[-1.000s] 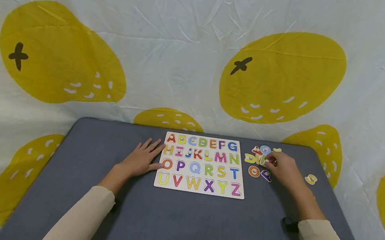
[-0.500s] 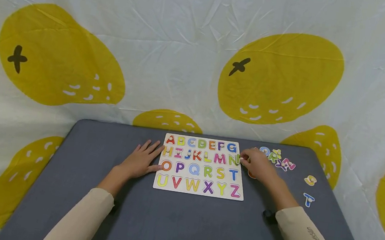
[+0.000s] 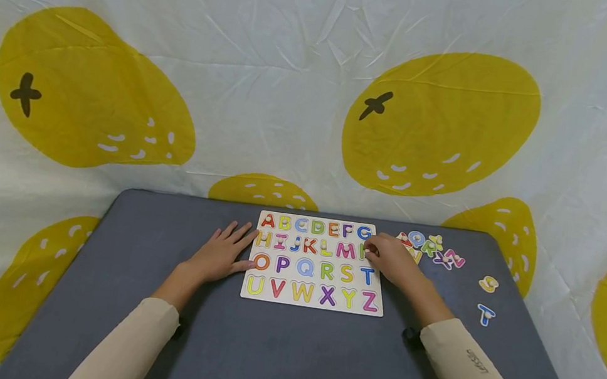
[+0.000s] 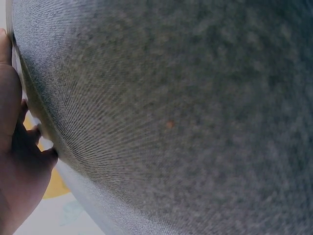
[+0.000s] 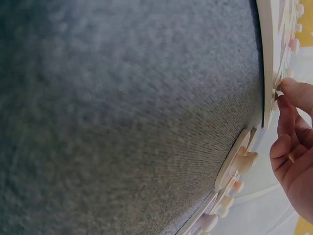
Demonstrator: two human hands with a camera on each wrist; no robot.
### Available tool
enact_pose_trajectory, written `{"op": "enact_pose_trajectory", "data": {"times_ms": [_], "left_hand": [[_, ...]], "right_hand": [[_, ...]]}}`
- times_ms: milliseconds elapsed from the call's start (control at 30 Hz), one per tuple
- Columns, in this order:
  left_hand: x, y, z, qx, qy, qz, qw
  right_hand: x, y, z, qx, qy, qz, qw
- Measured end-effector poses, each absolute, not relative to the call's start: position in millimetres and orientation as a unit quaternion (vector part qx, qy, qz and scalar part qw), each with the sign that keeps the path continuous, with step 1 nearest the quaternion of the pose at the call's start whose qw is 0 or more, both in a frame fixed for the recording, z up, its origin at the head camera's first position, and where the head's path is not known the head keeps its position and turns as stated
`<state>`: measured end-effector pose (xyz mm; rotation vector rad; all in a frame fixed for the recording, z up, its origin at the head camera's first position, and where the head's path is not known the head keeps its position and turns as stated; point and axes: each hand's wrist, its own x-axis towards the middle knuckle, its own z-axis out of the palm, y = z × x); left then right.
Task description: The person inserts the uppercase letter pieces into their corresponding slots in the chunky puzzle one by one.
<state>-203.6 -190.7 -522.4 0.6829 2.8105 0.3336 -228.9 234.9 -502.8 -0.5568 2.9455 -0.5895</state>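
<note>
A white alphabet puzzle board (image 3: 298, 279) lies on the dark grey table, with coloured letters in rows. Knobs stand on letters in the two upper rows. My right hand (image 3: 394, 261) pinches a green letter N piece (image 3: 363, 252) between thumb and finger, at the N place by the board's right edge. Most of the piece is hidden by the fingers. In the right wrist view, the right hand (image 5: 298, 161) has its thumb and index fingertips together at the board. My left hand (image 3: 219, 252) lies flat, fingers spread, its thumb and fingertips touching the board's left edge.
Right of the board lie several loose knobbed letter pieces, among them a green R (image 3: 429, 248), a pink Z (image 3: 456, 258) and a purple X (image 3: 442, 260). Farther right are a yellow piece (image 3: 488, 283) and a blue T (image 3: 486, 315). A printed curtain (image 3: 267, 115) hangs behind the table.
My right hand has moved left from the loose pieces to the board, carrying the green N. Several loose pieces now show where the hand was. My left hand has stayed put.
</note>
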Motion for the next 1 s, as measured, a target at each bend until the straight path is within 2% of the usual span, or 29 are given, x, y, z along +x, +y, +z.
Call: {"op": "enact_pose_trajectory", "data": {"times_ms": [400, 767, 1000], "left_hand": [[-203, -190, -522, 0.231, 0.958, 0.122, 0.118], [-203, -190, -521, 0.23, 0.959, 0.119, 0.118], [-204, -191, -523, 0.227, 0.96, 0.112, 0.119]], "right_hand": [[-232, 235, -504, -0.174, 0.964, -0.187, 0.07], [-226, 236, -505, -0.167, 0.963, -0.199, 0.068], [-218, 249, -499, -0.178, 0.961, -0.21, 0.03]]}}
